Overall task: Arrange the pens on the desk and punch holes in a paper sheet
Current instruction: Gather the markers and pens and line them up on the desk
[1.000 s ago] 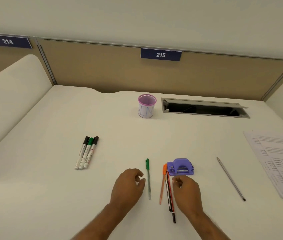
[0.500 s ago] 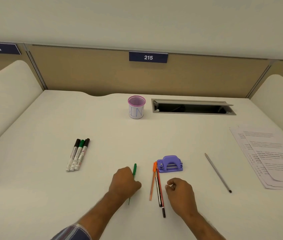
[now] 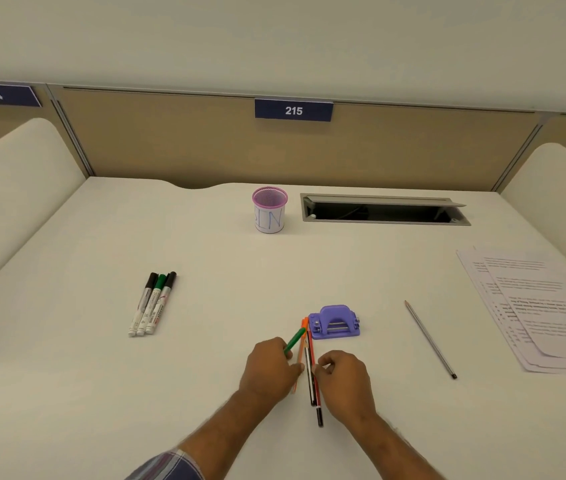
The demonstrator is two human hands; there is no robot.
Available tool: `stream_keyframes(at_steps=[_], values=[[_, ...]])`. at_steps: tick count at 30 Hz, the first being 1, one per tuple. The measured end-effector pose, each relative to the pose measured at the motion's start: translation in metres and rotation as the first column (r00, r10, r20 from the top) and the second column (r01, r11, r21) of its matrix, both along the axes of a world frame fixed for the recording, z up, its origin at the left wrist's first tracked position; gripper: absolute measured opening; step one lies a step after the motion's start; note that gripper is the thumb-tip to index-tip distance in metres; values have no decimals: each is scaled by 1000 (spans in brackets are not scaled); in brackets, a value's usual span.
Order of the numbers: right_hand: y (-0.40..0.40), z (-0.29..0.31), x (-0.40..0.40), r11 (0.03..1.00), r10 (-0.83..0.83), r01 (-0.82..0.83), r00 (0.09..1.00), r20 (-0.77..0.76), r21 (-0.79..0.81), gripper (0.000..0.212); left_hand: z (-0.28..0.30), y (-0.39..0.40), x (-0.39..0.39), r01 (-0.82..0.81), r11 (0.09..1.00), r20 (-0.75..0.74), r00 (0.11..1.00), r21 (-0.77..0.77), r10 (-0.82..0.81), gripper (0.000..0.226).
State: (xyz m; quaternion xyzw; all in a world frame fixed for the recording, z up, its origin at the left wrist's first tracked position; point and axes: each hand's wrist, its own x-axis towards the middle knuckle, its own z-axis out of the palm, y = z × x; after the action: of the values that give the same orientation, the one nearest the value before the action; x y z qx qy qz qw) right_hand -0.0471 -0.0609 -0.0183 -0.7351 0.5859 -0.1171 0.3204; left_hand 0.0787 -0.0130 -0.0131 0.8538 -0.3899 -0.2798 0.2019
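My left hand (image 3: 269, 367) grips a green pen (image 3: 294, 340) whose cap points up and right, against a bundle of orange, black and red pens (image 3: 310, 368) lying on the white desk (image 3: 205, 341). Just right of that bundle rests my right hand (image 3: 342, 379), fingers curled, fingertips at the pens; no clear grip shows. A purple hole punch (image 3: 335, 322) stands directly beyond the bundle. Three markers (image 3: 152, 304) lie side by side at the left. A grey pencil (image 3: 430, 339) lies at the right, and a stack of printed sheets (image 3: 538, 306) sits at the far right edge.
A pink-rimmed mesh cup (image 3: 270, 209) stands at the back centre, next to an open cable slot (image 3: 383, 210) in the desk. Beige partition panels with number plates 214 and 215 close off the back. Rounded white dividers rise at both sides.
My left hand picked up the green pen and carried it right, up against the pen bundle. My right hand shifted slightly toward the bundle.
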Motion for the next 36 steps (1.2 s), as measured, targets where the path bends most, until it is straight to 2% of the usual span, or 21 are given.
stream_keyframes(at_steps=[7, 11, 16, 18, 21, 26, 27, 30, 33, 34, 36], values=[[1, -2, 4, 1000, 16, -15, 999, -36, 9, 28, 4, -1, -1, 21, 990, 75, 997, 138, -32, 30], [3, -1, 9, 999, 51, -52, 994, -97, -7, 34, 5, 5, 6, 3, 992, 50, 999, 128, -10, 23], [2, 2, 18, 995, 98, -95, 965, -242, 25, 24, 6, 10, 13, -144, 988, -171, 973, 63, 153, 25], [1, 1, 21, 994, 107, -102, 958, -267, 33, 19, 10, 13, 13, -207, 978, -333, 920, 40, 208, 25], [-1, -1, 25, 994, 111, -102, 945, -308, 45, 22, 17, 17, 14, -265, 964, -499, 832, 25, 242, 20], [-2, 0, 30, 991, 134, -118, 935, -329, 67, 14, 25, 24, 17, -332, 943, -630, 733, -1, 257, 18], [-3, 1, 29, 990, 137, -123, 939, -315, 64, 8, 26, 24, 18, -350, 937, -641, 717, 10, 274, 19], [-9, 4, 26, 990, 131, -114, 965, -228, 86, 28, 29, 25, 19, -425, 904, -707, 625, 47, 330, 20], [-14, 6, 23, 984, 85, -84, 996, -3, 158, 32, 31, 25, 20, -490, 867, -785, 502, 86, 362, 23], [-13, 8, 23, 979, 50, -70, 993, 105, 192, 30, 31, 25, 21, -489, 868, -785, 502, 88, 363, 22], [-10, 13, 24, 960, -9, -75, 954, 300, 268, 24, 27, 25, 21, -439, 897, -734, 592, 52, 332, 16]])
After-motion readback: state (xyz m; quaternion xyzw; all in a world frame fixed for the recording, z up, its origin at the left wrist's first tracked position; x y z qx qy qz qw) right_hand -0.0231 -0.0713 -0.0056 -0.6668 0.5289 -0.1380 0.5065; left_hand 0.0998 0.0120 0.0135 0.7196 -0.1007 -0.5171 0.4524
